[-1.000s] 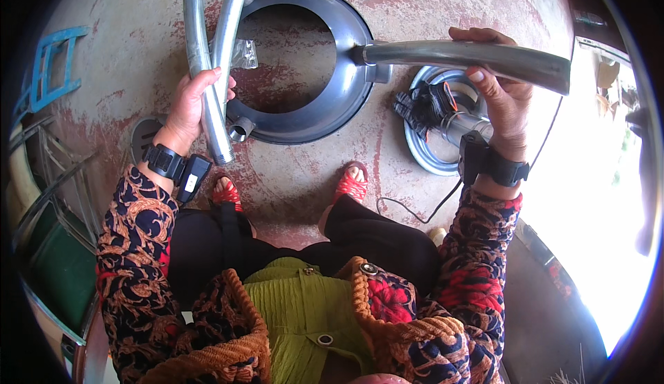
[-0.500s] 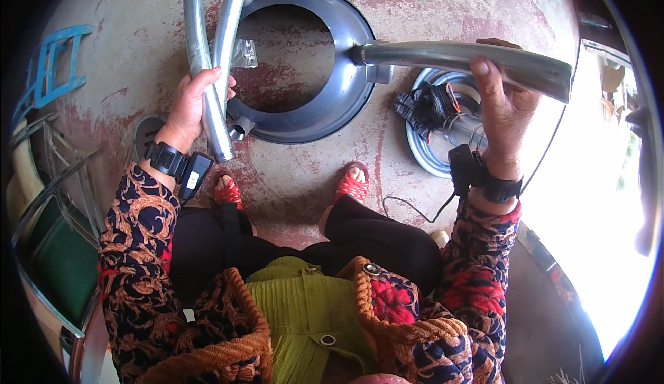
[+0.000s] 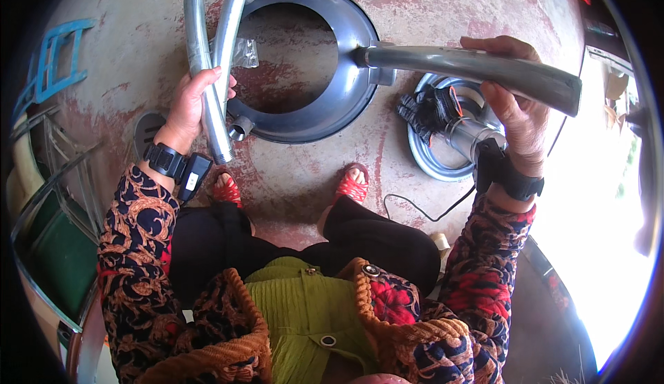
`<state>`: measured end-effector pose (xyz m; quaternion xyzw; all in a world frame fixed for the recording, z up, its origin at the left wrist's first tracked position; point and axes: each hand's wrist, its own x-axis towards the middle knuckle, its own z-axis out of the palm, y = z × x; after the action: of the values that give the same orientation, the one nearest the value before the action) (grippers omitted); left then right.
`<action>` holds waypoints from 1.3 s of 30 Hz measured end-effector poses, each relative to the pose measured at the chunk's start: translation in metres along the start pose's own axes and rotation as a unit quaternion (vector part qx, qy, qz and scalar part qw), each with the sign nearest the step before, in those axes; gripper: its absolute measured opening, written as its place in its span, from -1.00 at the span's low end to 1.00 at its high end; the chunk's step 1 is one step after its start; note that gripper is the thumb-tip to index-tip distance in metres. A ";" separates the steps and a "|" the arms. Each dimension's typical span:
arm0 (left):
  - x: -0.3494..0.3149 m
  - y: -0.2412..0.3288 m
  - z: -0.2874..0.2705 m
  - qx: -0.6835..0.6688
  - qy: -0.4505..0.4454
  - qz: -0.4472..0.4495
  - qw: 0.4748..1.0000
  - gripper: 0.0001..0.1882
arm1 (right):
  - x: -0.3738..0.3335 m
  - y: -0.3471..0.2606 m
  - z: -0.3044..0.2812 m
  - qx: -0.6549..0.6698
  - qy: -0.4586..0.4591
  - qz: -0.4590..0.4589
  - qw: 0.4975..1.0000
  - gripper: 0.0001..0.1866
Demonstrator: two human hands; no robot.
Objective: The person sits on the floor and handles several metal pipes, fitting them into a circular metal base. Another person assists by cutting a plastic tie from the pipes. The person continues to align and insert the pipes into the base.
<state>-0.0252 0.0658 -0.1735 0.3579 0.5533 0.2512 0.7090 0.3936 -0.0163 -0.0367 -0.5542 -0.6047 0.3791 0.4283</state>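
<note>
My left hand (image 3: 190, 104) is closed around two slightly curved silver metal tubes, a left one (image 3: 197, 31) and a right one (image 3: 229, 28). They cross near my fingers. My right hand (image 3: 519, 104) grips a third, longer silver tube (image 3: 449, 62), thumb on its near side and fingers over the far side. That tube reaches left over the rim of a dark grey metal ring (image 3: 353, 31) on the floor. I cannot tell whether its left end sits in a fitting or only lies above it. A short open pipe stub (image 3: 240, 128) shows at the ring's lower left.
Right of the ring lie a pale blue-grey hoop (image 3: 422, 152), a dark knitted glove (image 3: 429, 111) and a shiny metal cylinder (image 3: 467, 134). A clear plastic bag (image 3: 245, 53) is beside the left tubes. A blue frame (image 3: 62, 59) and a green-seated chair (image 3: 59, 266) stand left.
My right hand has shifted right and slightly nearer along with the long tube, its thumb now lower on the tube's side. My left hand and its two tubes have hardly moved.
</note>
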 end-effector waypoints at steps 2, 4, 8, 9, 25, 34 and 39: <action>-0.001 0.000 -0.001 0.000 0.002 0.000 1.000 -0.54 | 0.001 0.002 0.004 0.023 0.009 -0.019 1.000 -0.40; -0.001 0.001 -0.001 0.007 -0.001 -0.003 1.000 -0.58 | -0.001 0.004 0.012 0.015 0.044 -0.035 0.998 -0.37; -0.002 0.003 0.002 0.002 0.007 -0.006 1.000 -0.53 | -0.003 0.000 0.017 -0.086 0.123 -0.015 0.989 -0.38; -0.002 0.003 0.002 -0.001 0.011 -0.004 1.000 -0.53 | -0.004 -0.003 0.017 -0.132 0.158 0.018 0.978 -0.40; -0.001 0.001 0.002 0.007 -0.005 0.003 1.000 -0.56 | -0.014 0.005 0.010 0.049 0.069 -0.055 0.995 -0.46; -0.002 0.001 0.001 0.013 0.000 0.000 1.000 -0.55 | -0.008 -0.001 -0.005 0.053 -0.004 -0.053 0.997 -0.45; -0.002 0.000 0.000 0.003 0.002 -0.002 1.000 -0.54 | -0.007 0.000 -0.006 0.092 -0.013 -0.039 0.995 -0.45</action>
<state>-0.0254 0.0643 -0.1719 0.3581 0.5563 0.2491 0.7072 0.3996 -0.0238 -0.0353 -0.4832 -0.5939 0.4231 0.4846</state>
